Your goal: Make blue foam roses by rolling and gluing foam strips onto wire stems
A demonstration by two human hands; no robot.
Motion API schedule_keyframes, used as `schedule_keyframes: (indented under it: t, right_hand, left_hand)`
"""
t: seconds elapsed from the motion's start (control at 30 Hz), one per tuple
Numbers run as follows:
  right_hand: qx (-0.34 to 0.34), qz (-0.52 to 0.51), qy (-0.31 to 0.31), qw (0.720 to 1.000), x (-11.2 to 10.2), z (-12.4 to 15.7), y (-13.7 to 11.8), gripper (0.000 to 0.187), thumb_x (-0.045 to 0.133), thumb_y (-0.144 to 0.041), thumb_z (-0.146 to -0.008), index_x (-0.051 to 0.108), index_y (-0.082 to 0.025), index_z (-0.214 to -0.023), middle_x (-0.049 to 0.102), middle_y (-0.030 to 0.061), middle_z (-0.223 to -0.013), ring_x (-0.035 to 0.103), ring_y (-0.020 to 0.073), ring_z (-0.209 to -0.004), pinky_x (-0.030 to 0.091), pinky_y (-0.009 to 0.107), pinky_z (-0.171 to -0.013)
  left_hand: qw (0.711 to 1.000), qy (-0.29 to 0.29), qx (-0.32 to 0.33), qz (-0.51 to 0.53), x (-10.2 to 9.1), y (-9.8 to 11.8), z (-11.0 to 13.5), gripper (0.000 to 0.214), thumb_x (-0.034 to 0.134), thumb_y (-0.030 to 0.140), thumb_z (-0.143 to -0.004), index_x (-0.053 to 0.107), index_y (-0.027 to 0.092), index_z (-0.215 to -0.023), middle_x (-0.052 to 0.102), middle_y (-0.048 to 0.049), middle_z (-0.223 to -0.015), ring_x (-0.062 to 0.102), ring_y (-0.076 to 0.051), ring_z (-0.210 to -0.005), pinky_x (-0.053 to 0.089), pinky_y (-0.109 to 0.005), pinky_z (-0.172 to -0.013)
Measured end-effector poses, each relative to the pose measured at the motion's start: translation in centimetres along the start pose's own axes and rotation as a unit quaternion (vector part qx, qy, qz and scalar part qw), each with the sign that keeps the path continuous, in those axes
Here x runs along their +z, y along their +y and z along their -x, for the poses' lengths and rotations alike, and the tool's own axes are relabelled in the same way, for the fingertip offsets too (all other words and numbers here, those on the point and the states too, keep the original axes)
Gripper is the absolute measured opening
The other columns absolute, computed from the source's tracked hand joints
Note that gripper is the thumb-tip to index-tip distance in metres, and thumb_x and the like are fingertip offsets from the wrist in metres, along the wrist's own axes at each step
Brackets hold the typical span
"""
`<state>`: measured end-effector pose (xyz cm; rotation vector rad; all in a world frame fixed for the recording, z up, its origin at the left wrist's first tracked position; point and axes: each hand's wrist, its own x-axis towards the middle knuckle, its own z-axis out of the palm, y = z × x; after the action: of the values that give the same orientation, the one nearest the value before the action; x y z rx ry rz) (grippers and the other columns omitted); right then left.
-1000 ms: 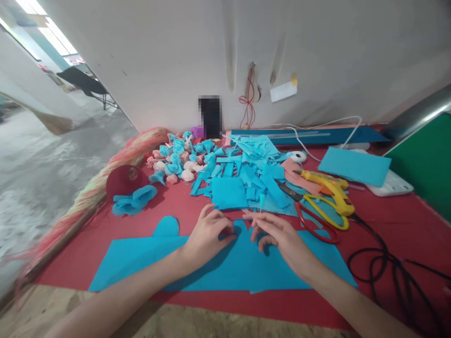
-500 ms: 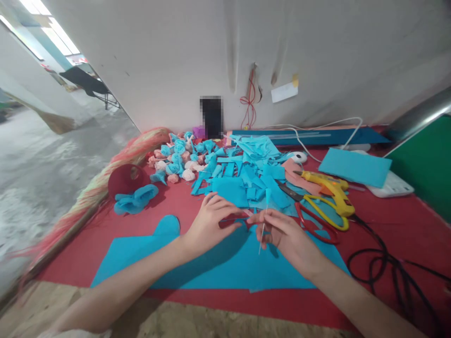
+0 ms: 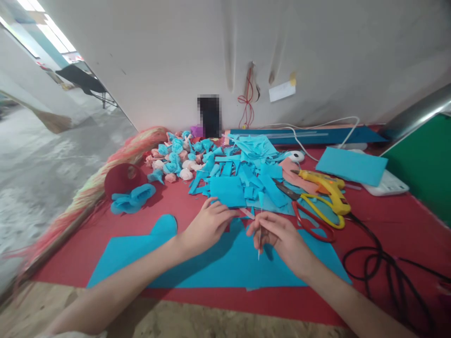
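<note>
Upright in my right hand point(image 3: 282, 234) is a thin white stick point(image 3: 259, 253), pinched between thumb and fingers. A small blue paper tip point(image 3: 261, 199) tops it. My left hand point(image 3: 207, 227) hovers over the blue paper sheet point(image 3: 190, 277), its fingers drawn together and pointing toward the right hand. Whatever lies between those fingertips is hidden. A short pale pink strip point(image 3: 247, 213) lies just right of them. Beyond both hands is a heap of cut blue paper pieces point(image 3: 229, 188).
Paper flowers point(image 3: 176, 157) crowd the back left, with a larger blue flower point(image 3: 134, 199) nearer. At right lie red-handled scissors point(image 3: 313, 225), a yellow glue gun point(image 3: 333, 188) and its black cord point(image 3: 380, 256). A dark phone-like object point(image 3: 210, 117) leans on the wall.
My left hand's thumb and fingers have come closer together. My right hand has lowered slightly with the stick, which stands straighter. The whole view has shifted a little.
</note>
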<state>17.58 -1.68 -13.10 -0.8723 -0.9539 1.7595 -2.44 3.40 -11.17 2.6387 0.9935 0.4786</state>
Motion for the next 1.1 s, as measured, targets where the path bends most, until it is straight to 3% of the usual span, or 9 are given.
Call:
schedule_keyframes:
  t: [0.07,0.2,0.5,0.67,0.93,1.1]
  right_hand:
    - [0.013,0.011,-0.012,1.000,-0.2,-0.1,0.5,0.023,0.051,-0.035,-0.090,0.058,-0.013,-0.089,0.060,-0.0005,-0.077,0.056,0.0085,-0.057,0.049,0.024,-0.052]
    - [0.027,0.030,-0.026,0.999,-0.5,-0.2,1.0,0.023,0.051,-0.035,-0.090,0.058,-0.013,-0.091,0.060,-0.0011,-0.075,0.056,0.0082,-0.056,0.048,0.023,-0.050]
    - [0.025,0.055,-0.023,0.998,-0.7,-0.3,1.4,0.024,0.051,-0.036,-0.090,0.058,-0.013,-0.093,0.060,-0.0008,-0.076,0.055,0.0084,-0.056,0.048,0.024,-0.051]
    - [0.039,0.078,-0.010,0.996,-0.7,-0.3,1.3,0.026,0.050,-0.037,-0.091,0.057,-0.013,-0.096,0.060,0.0001,-0.080,0.056,0.0088,-0.058,0.049,0.024,-0.052]
    - [0.080,0.123,-0.027,0.989,-0.6,-0.5,0.8,0.027,0.049,-0.038,-0.091,0.057,-0.014,-0.101,0.061,0.0012,-0.083,0.058,0.0100,-0.062,0.050,0.026,-0.055]
    - [0.048,0.164,-0.030,0.985,-0.4,-0.4,1.1,0.028,0.048,-0.039,-0.092,0.057,-0.013,-0.098,0.060,-0.0003,-0.077,0.056,0.0087,-0.056,0.049,0.024,-0.051]
  left_hand:
    - [1.000,0.001,0.007,-0.006,0.5,-0.2,0.6,0.023,0.046,0.017,-0.088,0.065,0.022,-0.101,0.068,-0.0030,-0.083,0.059,-0.016,-0.081,0.037,-0.039,-0.093]
    - [0.999,0.025,0.002,-0.026,1.5,-0.3,1.3,0.017,0.053,0.024,-0.086,0.068,0.023,-0.094,0.068,-0.0039,-0.084,0.058,-0.018,-0.084,0.030,-0.046,-0.099]
    - [0.997,0.065,0.017,-0.027,1.7,-0.1,1.7,0.012,0.056,0.021,-0.083,0.067,0.023,-0.077,0.070,0.0013,-0.083,0.060,-0.015,-0.086,0.025,-0.047,-0.105]
    - [0.997,0.076,0.015,-0.009,1.8,0.3,1.6,0.011,0.054,0.019,-0.084,0.064,0.021,-0.079,0.070,0.0018,-0.081,0.061,-0.014,-0.085,0.024,-0.049,-0.107]
    - [0.997,0.064,-0.015,0.029,1.8,0.1,1.5,0.012,0.050,0.015,-0.084,0.062,0.019,-0.082,0.069,-0.0018,-0.079,0.062,-0.015,-0.080,0.026,-0.055,-0.106]
    - [0.991,0.073,-0.075,0.078,0.6,0.4,0.9,0.009,0.052,0.015,-0.083,0.058,0.019,-0.077,0.067,0.0014,-0.070,0.063,-0.014,-0.072,0.035,-0.051,-0.103]
